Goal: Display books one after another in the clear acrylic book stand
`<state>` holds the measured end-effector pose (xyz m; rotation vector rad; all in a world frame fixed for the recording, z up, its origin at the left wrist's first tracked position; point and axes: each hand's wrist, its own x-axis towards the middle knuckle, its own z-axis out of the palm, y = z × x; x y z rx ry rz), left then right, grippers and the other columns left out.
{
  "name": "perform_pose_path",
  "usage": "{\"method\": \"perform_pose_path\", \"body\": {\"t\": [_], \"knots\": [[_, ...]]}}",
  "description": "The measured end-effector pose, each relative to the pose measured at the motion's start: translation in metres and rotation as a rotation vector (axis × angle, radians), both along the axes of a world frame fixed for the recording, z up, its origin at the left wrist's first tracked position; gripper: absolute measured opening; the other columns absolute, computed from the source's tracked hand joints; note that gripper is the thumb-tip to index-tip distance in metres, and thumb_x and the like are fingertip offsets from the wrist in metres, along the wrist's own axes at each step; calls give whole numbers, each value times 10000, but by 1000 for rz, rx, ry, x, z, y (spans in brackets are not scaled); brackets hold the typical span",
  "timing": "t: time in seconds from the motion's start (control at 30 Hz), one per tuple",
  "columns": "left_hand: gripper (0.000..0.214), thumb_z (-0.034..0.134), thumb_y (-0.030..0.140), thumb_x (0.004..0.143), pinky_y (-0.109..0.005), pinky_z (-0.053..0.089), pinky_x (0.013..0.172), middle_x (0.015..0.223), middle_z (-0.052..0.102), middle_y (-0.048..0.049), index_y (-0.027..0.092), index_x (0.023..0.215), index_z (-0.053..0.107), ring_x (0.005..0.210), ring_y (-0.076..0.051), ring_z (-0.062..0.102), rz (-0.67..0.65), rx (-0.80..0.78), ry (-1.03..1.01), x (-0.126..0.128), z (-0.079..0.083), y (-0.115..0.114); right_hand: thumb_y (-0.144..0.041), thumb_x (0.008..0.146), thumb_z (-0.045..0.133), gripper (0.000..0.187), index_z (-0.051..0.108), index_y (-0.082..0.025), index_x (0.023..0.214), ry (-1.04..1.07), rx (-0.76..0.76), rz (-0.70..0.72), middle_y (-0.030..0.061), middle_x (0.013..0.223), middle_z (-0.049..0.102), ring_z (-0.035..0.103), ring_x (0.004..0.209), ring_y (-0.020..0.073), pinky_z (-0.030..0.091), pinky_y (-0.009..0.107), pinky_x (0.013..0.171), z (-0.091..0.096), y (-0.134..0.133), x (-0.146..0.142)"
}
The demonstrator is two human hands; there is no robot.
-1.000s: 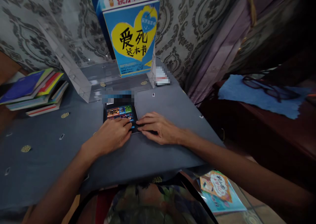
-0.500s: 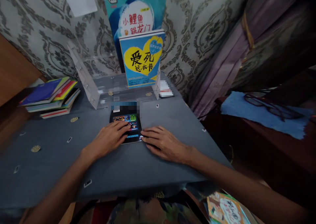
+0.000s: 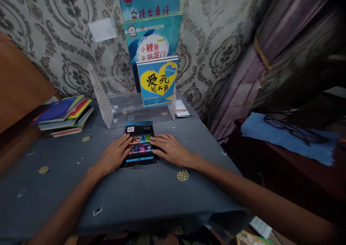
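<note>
Handling black book (image 3: 140, 148): probably light, bendable, slick; hold by left and right edges.
Left hand (image 3: 115, 152), right hand (image 3: 171, 150): spread, touching sides.

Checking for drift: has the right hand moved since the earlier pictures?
Yes. Against the transparent stand, the right hand has moved forward, nearer it, and slightly left over the black book.

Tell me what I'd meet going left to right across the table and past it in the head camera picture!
Stack of books → left hand → black book → right hand → blue cloth.
</note>
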<state>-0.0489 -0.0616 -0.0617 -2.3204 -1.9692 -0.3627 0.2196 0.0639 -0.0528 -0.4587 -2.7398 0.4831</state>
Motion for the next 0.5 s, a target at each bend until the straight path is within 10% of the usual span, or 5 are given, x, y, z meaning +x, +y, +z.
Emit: {"method": "perform_pose_path", "body": {"t": [0.23, 0.5], "knots": [[466, 324, 371, 1040, -464, 400, 1157, 1530, 482, -99, 202, 1438, 499, 1438, -232, 413, -5, 37, -20, -1, -5, 0, -411, 1006, 487, 484, 542, -157, 1415, -77, 87, -205, 124, 1501, 511, 459, 1371, 292, 360, 491, 1114, -1, 48, -49], [462, 346, 372, 1033, -464, 420, 1143, 1505, 509, -114, 177, 1409, 531, 1403, -238, 464, 17, 66, 24, 9, -4, -5, -351, 994, 500, 461, 558, -124, 1392, -42, 106, -192, 136, 1471, 542, 486, 1348, 285, 383, 472, 1105, -4, 45, -48]]}}
